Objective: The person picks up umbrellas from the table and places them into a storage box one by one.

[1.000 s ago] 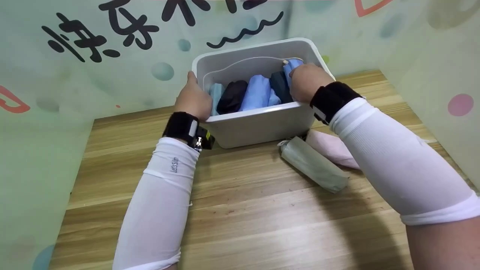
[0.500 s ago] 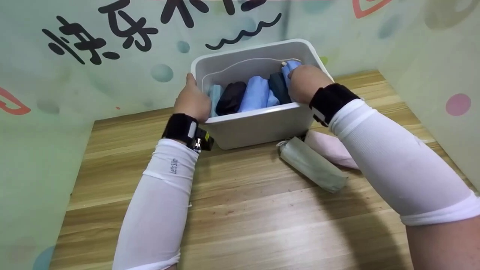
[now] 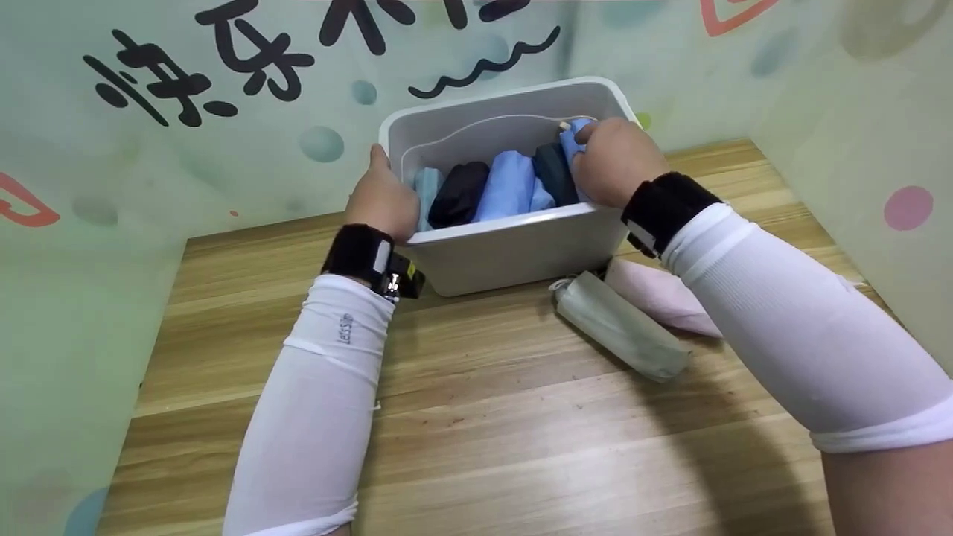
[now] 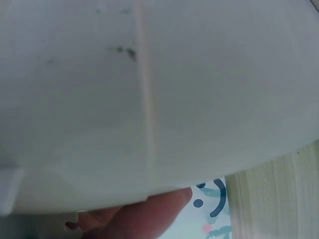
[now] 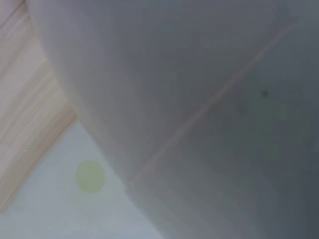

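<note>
At the left end of a white plastic bin (image 3: 514, 253), my left hand (image 3: 383, 197) grips the rim with the thumb raised outside; its fingers (image 4: 144, 216) appear below the bin wall in the left wrist view. My right hand (image 3: 618, 164) is over the bin's right end, against a blue folded umbrella (image 3: 572, 145). Its fingertips are hidden, so its hold on the umbrella or rim cannot be told. Inside, side by side, stand a light teal folded umbrella (image 3: 427, 193), a black one (image 3: 459, 197), a blue one (image 3: 506, 182) and a dark green one (image 3: 555, 171).
A grey-green folded umbrella (image 3: 622, 327) and a pink one (image 3: 659, 298) lie on the wooden table (image 3: 476, 432), in front of the bin at right. Patterned walls (image 3: 283, 179) close in the back and sides. A pale cord (image 3: 484, 120) runs along the bin's inner back wall.
My right hand has shifted slightly to the right, uncovering a bit more of the blue umbrella beside it. The left hand and the bin stay in place.
</note>
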`<action>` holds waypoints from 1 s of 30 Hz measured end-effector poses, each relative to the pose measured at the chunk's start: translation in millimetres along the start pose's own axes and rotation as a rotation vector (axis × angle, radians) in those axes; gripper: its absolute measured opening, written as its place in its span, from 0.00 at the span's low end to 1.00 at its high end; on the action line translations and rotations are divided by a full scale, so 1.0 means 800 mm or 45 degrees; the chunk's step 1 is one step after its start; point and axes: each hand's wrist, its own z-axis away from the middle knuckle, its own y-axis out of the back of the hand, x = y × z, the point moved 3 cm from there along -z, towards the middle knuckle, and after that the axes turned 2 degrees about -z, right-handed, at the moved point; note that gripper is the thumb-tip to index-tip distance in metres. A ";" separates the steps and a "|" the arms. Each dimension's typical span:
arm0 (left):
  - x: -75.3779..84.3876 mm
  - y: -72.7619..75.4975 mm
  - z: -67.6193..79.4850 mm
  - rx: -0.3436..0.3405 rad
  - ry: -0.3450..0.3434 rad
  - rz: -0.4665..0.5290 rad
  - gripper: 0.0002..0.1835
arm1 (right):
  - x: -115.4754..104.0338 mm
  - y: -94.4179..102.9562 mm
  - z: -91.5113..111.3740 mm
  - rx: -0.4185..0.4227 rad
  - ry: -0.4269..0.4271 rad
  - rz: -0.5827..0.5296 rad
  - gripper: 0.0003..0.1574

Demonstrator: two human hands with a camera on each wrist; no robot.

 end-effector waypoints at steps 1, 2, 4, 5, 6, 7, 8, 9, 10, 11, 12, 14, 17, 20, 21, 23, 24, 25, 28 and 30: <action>0.000 0.000 0.000 0.001 0.000 0.002 0.46 | 0.000 0.001 0.000 0.004 0.000 -0.019 0.30; 0.000 0.000 0.000 0.003 -0.001 0.001 0.46 | 0.001 0.002 0.001 0.008 0.003 -0.040 0.31; 0.001 -0.001 0.000 0.006 -0.001 -0.002 0.46 | 0.002 0.004 0.002 0.022 0.014 -0.078 0.31; 0.001 -0.001 0.000 0.006 -0.001 -0.002 0.46 | 0.003 0.005 0.004 0.029 0.024 -0.092 0.30; 0.001 -0.001 0.000 0.006 -0.002 -0.002 0.46 | 0.003 0.006 0.005 0.033 0.034 -0.103 0.30; 0.001 -0.001 0.000 0.005 -0.001 -0.003 0.46 | 0.005 0.007 0.007 0.036 0.042 -0.113 0.30; 0.001 -0.001 0.000 0.005 -0.002 -0.004 0.46 | 0.006 0.008 0.008 0.037 0.048 -0.126 0.30; 0.002 -0.001 0.000 0.004 0.000 -0.002 0.46 | 0.007 0.010 0.010 0.043 0.064 -0.134 0.29; 0.002 -0.001 0.000 0.003 0.000 0.000 0.46 | 0.009 0.011 0.012 0.050 0.079 -0.144 0.29; 0.002 -0.001 0.000 0.004 -0.002 -0.001 0.46 | 0.011 0.013 0.015 0.060 0.096 -0.156 0.29; 0.002 -0.001 0.000 0.003 -0.002 0.003 0.46 | 0.013 0.014 0.018 0.071 0.113 -0.167 0.28; 0.002 -0.001 -0.001 0.002 -0.002 0.006 0.46 | 0.017 0.017 0.025 0.093 0.139 -0.196 0.28; 0.001 -0.001 -0.002 0.000 -0.001 0.004 0.47 | 0.023 0.021 0.037 0.121 0.165 -0.230 0.26; 0.001 -0.001 -0.003 -0.001 0.000 -0.003 0.48 | 0.031 0.024 0.050 0.166 0.198 -0.267 0.25; 0.001 -0.001 -0.003 -0.001 0.001 -0.003 0.47 | 0.034 0.025 0.054 0.186 0.215 -0.279 0.25; 0.002 -0.001 -0.003 0.000 0.004 0.000 0.47 | 0.041 0.026 0.062 0.243 0.256 -0.294 0.23; 0.002 -0.001 -0.003 0.000 0.005 0.002 0.47 | 0.043 0.027 0.066 0.262 0.269 -0.300 0.23; 0.001 -0.001 -0.003 -0.001 0.007 0.005 0.47 | 0.046 0.027 0.070 0.280 0.281 -0.303 0.23; 0.001 0.000 -0.002 0.002 0.008 0.015 0.46 | 0.055 0.031 0.079 0.332 0.302 -0.304 0.22; 0.001 0.000 -0.001 0.005 0.007 0.017 0.46 | 0.062 0.034 0.083 0.348 0.296 -0.309 0.23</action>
